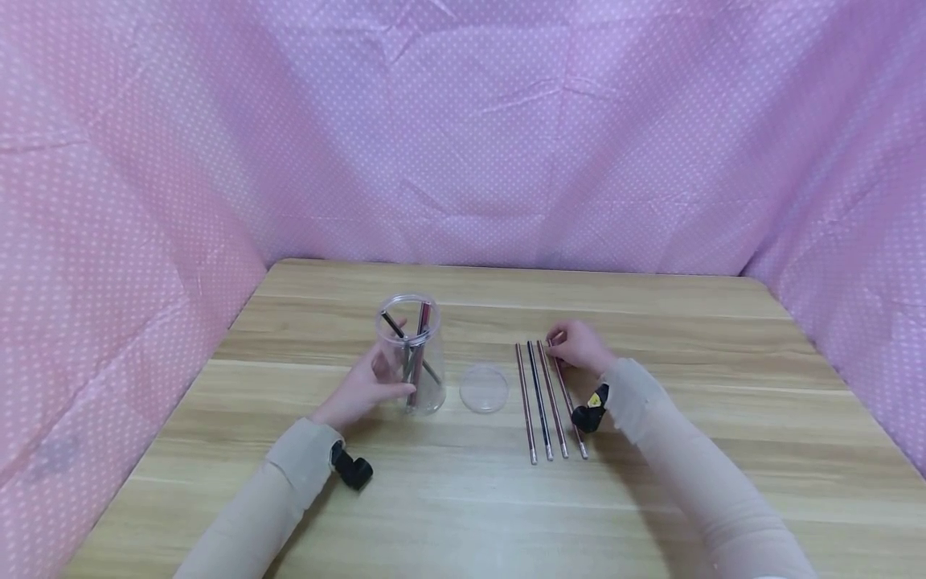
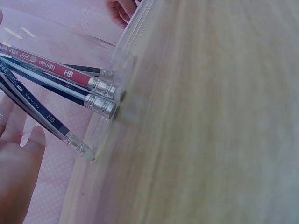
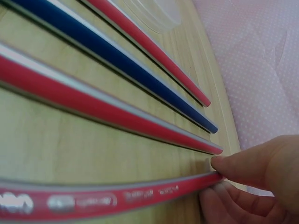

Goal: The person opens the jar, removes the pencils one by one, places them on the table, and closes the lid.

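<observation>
My left hand (image 1: pixel 359 389) is wrapped around a clear plastic jar (image 1: pixel 437 378) standing upright and uncovered on the table. Inside lean several pencils, among them a red HB pencil (image 2: pixel 70 72) and a dark blue HB pencil (image 2: pixel 35 100), their eraser ends at the bottom. On the right, my right hand (image 1: pixel 580 346) pinches the far, eraserless tip of the rightmost red pencil (image 3: pixel 117 200) between thumb and finger. Left of it lie a red pencil (image 3: pixel 103 109), a blue pencil (image 3: pixel 121 53) and another red pencil (image 3: pixel 149 44), side by side with erasers toward me.
Between the jar and the row of pencils, a round clear lid (image 1: pixel 484 389) lies flat on the wooden table (image 1: pixel 463 515). Pink dotted cloth (image 1: pixel 463 145) hangs behind the table and at both sides.
</observation>
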`<state>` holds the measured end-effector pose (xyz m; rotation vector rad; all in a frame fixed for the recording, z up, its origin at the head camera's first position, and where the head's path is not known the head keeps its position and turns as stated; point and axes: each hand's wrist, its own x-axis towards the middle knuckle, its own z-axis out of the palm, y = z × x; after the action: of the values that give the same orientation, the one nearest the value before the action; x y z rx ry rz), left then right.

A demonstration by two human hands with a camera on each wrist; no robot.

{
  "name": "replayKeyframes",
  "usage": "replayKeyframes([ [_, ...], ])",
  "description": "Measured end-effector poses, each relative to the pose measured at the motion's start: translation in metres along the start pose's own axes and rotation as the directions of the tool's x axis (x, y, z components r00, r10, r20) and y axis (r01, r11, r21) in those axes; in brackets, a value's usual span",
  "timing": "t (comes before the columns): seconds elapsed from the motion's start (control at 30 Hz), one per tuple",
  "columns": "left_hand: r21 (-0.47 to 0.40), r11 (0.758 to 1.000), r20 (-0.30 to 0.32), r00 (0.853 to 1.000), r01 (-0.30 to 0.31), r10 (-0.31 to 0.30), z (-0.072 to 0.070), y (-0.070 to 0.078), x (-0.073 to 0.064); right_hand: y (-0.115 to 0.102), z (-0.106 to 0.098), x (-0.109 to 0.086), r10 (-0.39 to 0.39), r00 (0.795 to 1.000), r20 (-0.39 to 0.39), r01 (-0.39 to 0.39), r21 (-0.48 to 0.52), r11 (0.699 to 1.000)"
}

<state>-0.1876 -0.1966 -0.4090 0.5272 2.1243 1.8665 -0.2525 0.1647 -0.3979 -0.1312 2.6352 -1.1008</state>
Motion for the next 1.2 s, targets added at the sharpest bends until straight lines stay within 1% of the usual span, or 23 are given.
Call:
replayKeyframes([
  [0.23,0.010,1.000,-0.020,1.000,0.015,-0.014,0.000,0.001,-0.001,-0.004,0.002,0.001,0.040,0.999,0.007,-0.040,-0.015,0.999],
  [0.6,-0.007,1.000,0.000,1.000,0.012,-0.012,0.001,0.004,-0.001,-0.004,0.001,-0.001,0.047,0.999,0.000,-0.047,-0.004,0.999],
  [0.73,-0.021,1.000,0.008,1.000,0.016,-0.015,0.001,0.004,0.000,-0.004,-0.002,-0.003,0.052,0.999,0.013,-0.052,0.013,0.999],
  [0.87,-0.020,0.999,0.010,1.000,0.026,-0.026,0.001,0.003,0.001,-0.003,-0.005,-0.006,0.051,0.998,0.027,-0.052,0.037,0.998],
  [0.93,-0.013,0.999,0.005,1.000,0.031,-0.031,0.000,0.003,0.001,-0.001,-0.006,-0.006,0.053,0.998,0.030,-0.054,0.032,0.998],
  [1.1,-0.020,0.999,0.006,1.000,0.026,-0.026,0.001,0.002,-0.001,-0.001,-0.008,-0.009,0.047,0.998,0.052,-0.049,0.037,0.998],
  [1.2,-0.023,1.000,0.008,1.000,0.019,-0.019,0.000,0.002,-0.001,-0.005,-0.011,-0.013,0.016,0.999,0.040,-0.017,0.033,0.999],
])
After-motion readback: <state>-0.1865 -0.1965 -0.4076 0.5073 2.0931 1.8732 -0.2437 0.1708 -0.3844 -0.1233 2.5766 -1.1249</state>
